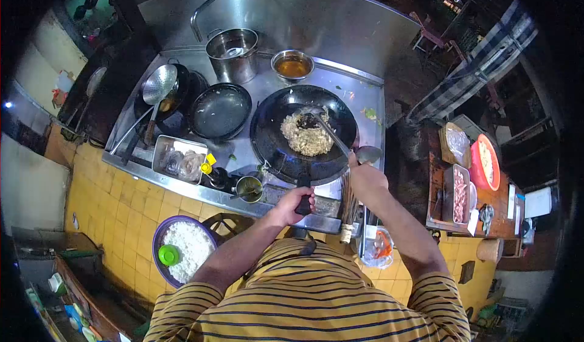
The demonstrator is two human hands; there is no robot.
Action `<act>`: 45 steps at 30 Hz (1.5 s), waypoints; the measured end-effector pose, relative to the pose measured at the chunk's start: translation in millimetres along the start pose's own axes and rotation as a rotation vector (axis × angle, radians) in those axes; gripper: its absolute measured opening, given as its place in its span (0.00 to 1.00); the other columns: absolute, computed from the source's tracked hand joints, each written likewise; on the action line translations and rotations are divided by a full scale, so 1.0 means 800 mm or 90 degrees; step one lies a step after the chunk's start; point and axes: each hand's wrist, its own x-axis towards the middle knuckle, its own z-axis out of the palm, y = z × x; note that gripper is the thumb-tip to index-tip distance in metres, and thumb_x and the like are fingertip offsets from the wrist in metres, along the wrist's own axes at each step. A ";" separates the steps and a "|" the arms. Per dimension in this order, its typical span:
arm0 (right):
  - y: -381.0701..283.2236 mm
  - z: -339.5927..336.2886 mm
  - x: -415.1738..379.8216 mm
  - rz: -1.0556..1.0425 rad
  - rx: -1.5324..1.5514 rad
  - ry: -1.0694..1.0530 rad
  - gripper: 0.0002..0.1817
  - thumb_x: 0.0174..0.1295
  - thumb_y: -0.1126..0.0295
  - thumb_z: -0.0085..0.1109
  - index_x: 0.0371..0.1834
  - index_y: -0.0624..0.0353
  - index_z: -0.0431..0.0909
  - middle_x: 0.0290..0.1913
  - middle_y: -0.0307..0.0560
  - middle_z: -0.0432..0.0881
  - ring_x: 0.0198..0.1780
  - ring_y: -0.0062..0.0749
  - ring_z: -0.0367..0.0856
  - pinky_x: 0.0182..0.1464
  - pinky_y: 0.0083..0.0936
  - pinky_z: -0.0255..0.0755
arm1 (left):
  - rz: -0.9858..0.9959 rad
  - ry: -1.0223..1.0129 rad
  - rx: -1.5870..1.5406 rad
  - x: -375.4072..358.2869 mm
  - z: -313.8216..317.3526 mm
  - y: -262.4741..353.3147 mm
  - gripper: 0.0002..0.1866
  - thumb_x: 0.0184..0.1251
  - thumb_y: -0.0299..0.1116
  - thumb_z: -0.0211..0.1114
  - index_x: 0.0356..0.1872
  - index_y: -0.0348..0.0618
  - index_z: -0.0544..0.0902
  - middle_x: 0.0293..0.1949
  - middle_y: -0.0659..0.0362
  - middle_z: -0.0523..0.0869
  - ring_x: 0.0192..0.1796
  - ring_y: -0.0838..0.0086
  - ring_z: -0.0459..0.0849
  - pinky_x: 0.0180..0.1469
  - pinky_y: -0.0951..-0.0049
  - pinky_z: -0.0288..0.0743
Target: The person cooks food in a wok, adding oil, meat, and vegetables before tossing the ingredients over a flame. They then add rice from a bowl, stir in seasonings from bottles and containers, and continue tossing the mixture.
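Note:
My left hand (294, 205) is wrapped round the black handle of a large wok (267, 129) on the stove. Fried rice (304, 136), pale brown with a dark patch near its top, lies in the middle of the wok. In my right hand (366, 178) is the long handle of a cooking ladle (328, 128), slanting down to the left. Its head rests in the rice at the dark patch and is partly covered. A second ladle (368, 154) lies at the wok's right rim, close beside my right hand.
A black frying pan (220, 111), a steel pot (234, 65) and a bowl of amber liquid (292, 66) stand around the wok. A bottle with a yellow cap (214, 175) and a metal cup (248, 189) sit at the front edge. Below left is a purple basin (156, 238) of white rice.

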 end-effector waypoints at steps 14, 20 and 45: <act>-0.012 -0.073 -0.044 -0.028 -0.051 -0.085 0.24 0.68 0.72 0.42 0.68 0.65 0.62 0.43 0.61 0.83 0.45 0.50 0.85 0.43 0.42 0.80 | -0.005 0.028 0.011 -0.003 0.007 0.004 0.06 0.65 0.26 0.57 0.41 0.44 0.72 0.26 0.63 0.75 0.26 0.78 0.75 0.30 0.74 0.72; -0.023 -0.032 -0.016 -0.007 -0.036 -0.021 0.23 0.69 0.70 0.43 0.66 0.63 0.64 0.44 0.59 0.84 0.45 0.50 0.85 0.43 0.42 0.80 | -0.003 0.012 0.043 0.000 -0.005 0.005 0.05 0.65 0.27 0.58 0.40 0.45 0.73 0.28 0.63 0.76 0.27 0.78 0.75 0.30 0.75 0.72; 0.026 -0.092 -0.240 -0.043 0.144 0.008 0.34 0.51 0.75 0.53 0.68 0.50 0.67 0.38 0.62 0.82 0.41 0.54 0.82 0.46 0.46 0.76 | -0.093 -0.065 0.075 -0.144 0.048 -0.005 0.03 0.63 0.28 0.57 0.30 0.44 0.73 0.22 0.62 0.74 0.24 0.75 0.73 0.30 0.72 0.71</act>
